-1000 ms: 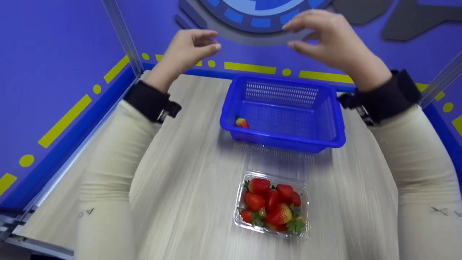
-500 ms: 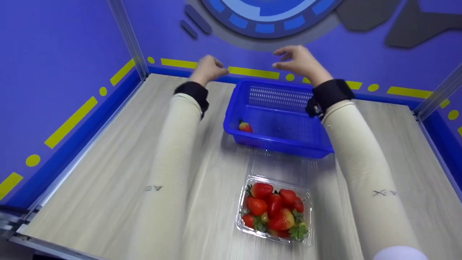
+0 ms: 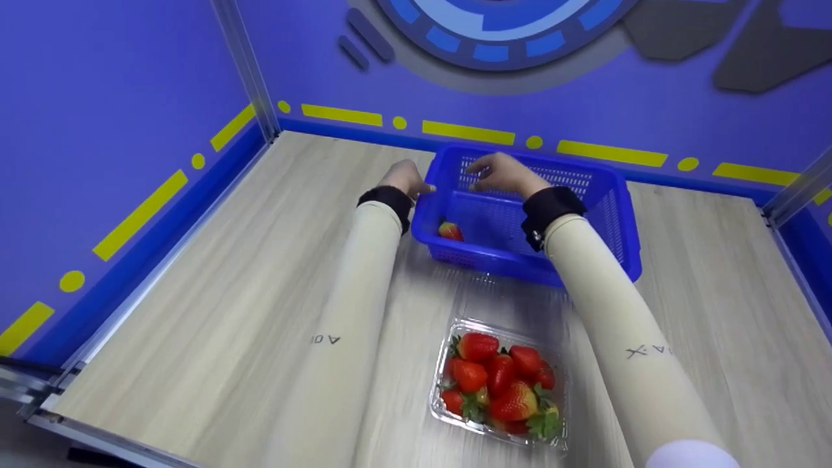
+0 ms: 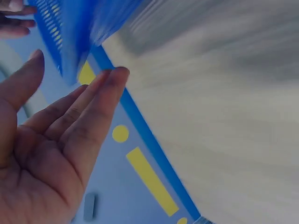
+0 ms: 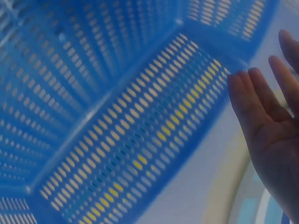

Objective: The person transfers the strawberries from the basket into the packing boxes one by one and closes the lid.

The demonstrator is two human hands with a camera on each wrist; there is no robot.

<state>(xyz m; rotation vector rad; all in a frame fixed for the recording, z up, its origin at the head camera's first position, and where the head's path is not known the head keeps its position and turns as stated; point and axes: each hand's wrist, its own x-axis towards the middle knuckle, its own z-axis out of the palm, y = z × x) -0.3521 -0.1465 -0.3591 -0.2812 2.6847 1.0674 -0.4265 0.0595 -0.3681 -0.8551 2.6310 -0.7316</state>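
A blue plastic basket [image 3: 468,256] with slotted walls stands toward the back of the table, a single strawberry [image 3: 450,231] in its near left corner. Beside the basket's left rim is my left hand [image 3: 406,177], its fingers extended and thumb apart in the left wrist view, holding nothing. My right hand [image 3: 507,174] hovers over the basket; the right wrist view shows loosely extended fingers [image 5: 268,100] near the slotted wall, with nothing in them. Closer to me sits an opened clear plastic clamshell box [image 3: 437,383] filled with several red strawberries [image 3: 500,374] with green leaves.
The clamshell's transparent lid [image 3: 484,302] lies folded back toward the basket's front. Blue panels [image 3: 455,91] with yellow marks wall in the back and sides of the wood-look table [image 3: 260,292]. A metal frame post [image 3: 247,65] rises at the back left corner.
Both hands have come down from above and beyond the basket, the left to its left rim and the right over its inside. Basket, box and strawberries stay in place; the view shifts slightly.
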